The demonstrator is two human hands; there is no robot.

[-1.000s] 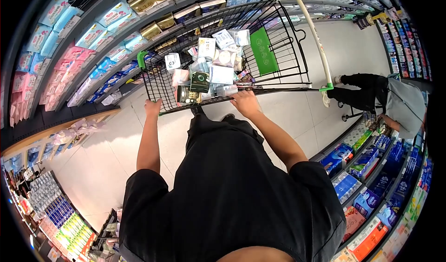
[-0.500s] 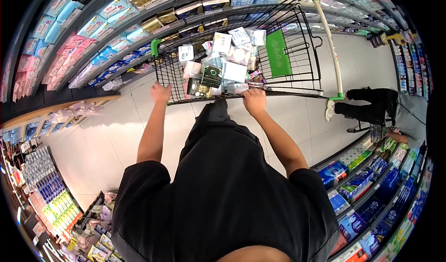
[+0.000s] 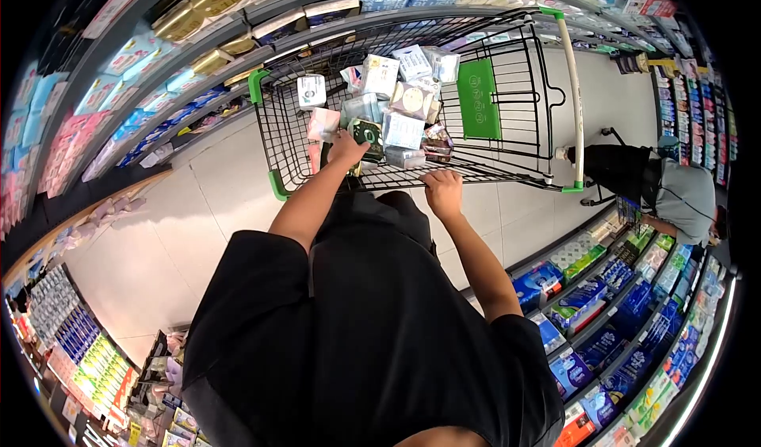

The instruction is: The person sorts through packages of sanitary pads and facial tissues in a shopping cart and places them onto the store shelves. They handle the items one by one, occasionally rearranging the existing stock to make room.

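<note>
Centrally, among the packages heaped in the shopping cart (image 3: 273, 126), a dark green package (image 3: 369, 135) is touched by the left hand (image 3: 349, 152). The fingers are bent over its left side; how firmly it is held cannot be told. Just beside it to the right, a white package (image 3: 404, 131) is set, with a small brown package (image 3: 437, 143) beyond. A pink package (image 3: 323, 123) is seen to the left, near the wrist, and the pile is continued toward the far side by pale, plastic-wrapped packs (image 3: 381, 76). A single white pack (image 3: 311, 92) is placed a little apart, toward the cart's left end.

The near rim of the cart is grasped by the right hand (image 3: 442, 189), its fingers curled over the wire. To the right, a green panel (image 3: 479, 100) is fixed upright across the mesh, and a pale handle (image 3: 574, 98) is held between green corners. The cart is stood on light floor tiles (image 3: 238, 185), flanked by stocked shelves (image 3: 317, 21). At far right, another person (image 3: 683, 197) in a grey top is seen beside blue-packed shelving (image 3: 602, 320).
</note>
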